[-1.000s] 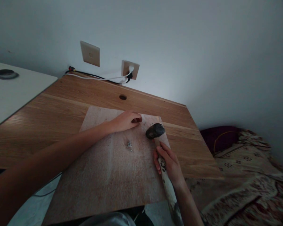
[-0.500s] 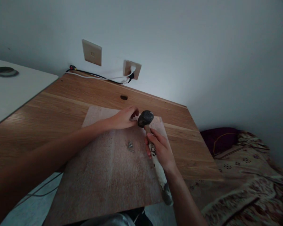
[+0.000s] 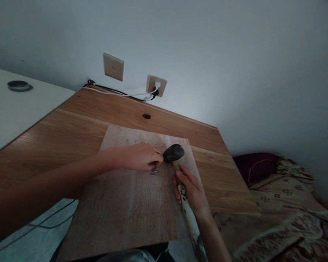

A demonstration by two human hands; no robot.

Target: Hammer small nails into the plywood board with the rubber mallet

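My right hand [image 3: 192, 189] is wrapped round the upper handle of a hammer [image 3: 174, 153]. Its dark, rounded head points up and left above a board, and the worn, paint-spotted handle slants toward me. Fingers curled together, my left hand [image 3: 143, 156] is down at a small pile of nails [image 3: 155, 171]. Its fingertips touch or hover just over the pile; whether a nail is pinched between them is hidden. The thin wooden board [image 3: 131, 207] lies under both hands. Along its far edge runs a row of small dark dots [image 3: 141, 142], too small to tell as nail heads or holes.
A wooden desk [image 3: 218, 174] carries the board, which overhangs the front edge. At left is a white panel [image 3: 30, 105] with a round dark object [image 3: 18, 85]. Cables [image 3: 117, 92] run along the wall to a socket [image 3: 156, 85]. Patterned bedding [image 3: 284, 200] lies at right.
My left hand has moved back from the board's far part to the nails, its fingers closing. The right hand with the hammer has shifted slightly nearer me. The view has tilted a little.
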